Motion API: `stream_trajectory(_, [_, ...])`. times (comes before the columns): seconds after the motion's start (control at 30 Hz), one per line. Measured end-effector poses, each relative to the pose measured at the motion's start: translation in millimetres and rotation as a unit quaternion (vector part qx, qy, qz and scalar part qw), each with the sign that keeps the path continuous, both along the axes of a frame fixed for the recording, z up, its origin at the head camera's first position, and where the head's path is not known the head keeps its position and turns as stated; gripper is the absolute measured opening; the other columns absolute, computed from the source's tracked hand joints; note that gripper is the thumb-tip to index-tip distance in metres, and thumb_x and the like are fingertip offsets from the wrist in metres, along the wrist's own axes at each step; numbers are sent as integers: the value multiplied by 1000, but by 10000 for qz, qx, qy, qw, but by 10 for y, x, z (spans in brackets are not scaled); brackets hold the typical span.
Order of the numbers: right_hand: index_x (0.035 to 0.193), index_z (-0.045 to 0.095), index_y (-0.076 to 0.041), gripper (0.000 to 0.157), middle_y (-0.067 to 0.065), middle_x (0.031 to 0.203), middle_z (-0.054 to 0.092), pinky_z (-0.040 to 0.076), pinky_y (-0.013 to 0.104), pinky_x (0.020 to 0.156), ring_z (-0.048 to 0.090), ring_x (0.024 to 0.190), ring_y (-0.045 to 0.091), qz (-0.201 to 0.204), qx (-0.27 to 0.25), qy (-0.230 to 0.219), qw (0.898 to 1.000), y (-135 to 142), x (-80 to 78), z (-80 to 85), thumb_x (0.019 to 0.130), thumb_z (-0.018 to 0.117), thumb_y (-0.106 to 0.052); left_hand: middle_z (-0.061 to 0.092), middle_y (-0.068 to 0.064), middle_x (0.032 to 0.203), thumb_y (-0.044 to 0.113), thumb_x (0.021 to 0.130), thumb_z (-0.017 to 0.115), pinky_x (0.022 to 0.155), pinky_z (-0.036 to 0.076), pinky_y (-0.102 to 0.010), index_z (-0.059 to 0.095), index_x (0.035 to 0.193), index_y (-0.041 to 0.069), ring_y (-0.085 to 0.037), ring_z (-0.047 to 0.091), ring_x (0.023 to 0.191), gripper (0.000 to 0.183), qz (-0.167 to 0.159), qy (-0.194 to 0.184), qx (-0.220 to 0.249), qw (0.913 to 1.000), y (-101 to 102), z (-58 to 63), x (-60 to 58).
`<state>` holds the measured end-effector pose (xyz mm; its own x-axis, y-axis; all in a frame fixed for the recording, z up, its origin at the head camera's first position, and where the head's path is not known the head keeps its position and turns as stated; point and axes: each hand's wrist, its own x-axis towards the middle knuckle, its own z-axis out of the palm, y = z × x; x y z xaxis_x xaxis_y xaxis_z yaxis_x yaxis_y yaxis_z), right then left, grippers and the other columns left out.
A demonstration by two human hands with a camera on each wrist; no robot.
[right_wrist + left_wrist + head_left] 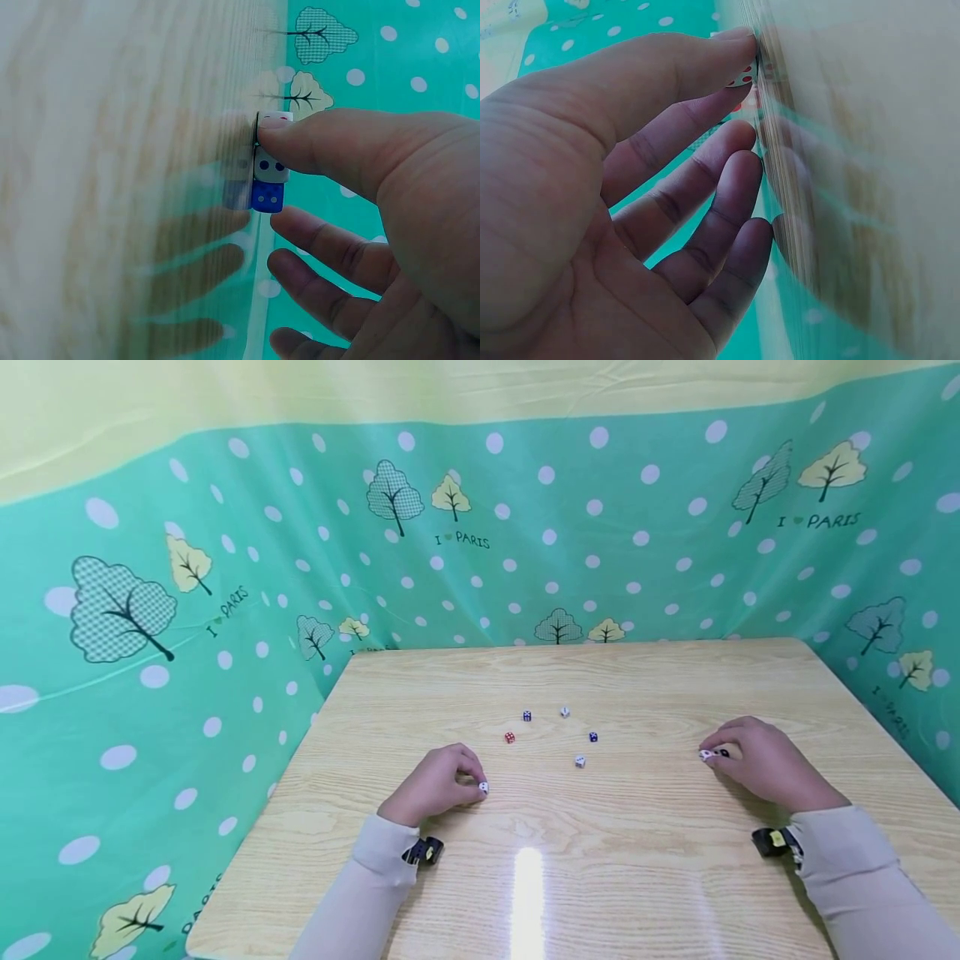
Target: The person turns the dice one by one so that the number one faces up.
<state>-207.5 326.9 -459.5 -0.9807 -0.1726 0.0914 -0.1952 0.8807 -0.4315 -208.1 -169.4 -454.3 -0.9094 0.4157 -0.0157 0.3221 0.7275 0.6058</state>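
Note:
My left hand (442,783) pinches a white die (483,787) between thumb and index finger, low over the wooden table; red dots show on this die in the left wrist view, and the other fingers are loosely bent. Far to the right, my right hand (761,762) grips a white die with red dots (279,117), its thumb on the near face and its index finger mostly hidden behind. Beside that die, in a row along the tabletop, sit a white die with dark dots (271,165) and a blue die (268,196).
Between the hands, toward the back of the table (645,860), several loose dice lie in a rough ring: a red die (510,737), two blue dice (527,716) and two white dice (580,762). A green dotted curtain (517,552) hangs behind and beside the table.

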Motion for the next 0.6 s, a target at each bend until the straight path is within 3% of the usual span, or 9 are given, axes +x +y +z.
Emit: stream_trajectory(0.6, [106, 79, -12, 14, 21, 117, 70, 49, 63, 92, 61, 113, 46, 85, -24, -52, 9999, 51, -24, -10, 94, 77, -20, 65, 12, 109, 19, 85, 87, 94, 51, -38, 80, 86, 24, -12, 60, 102, 9, -12, 9, -27, 10000, -4, -11, -19])
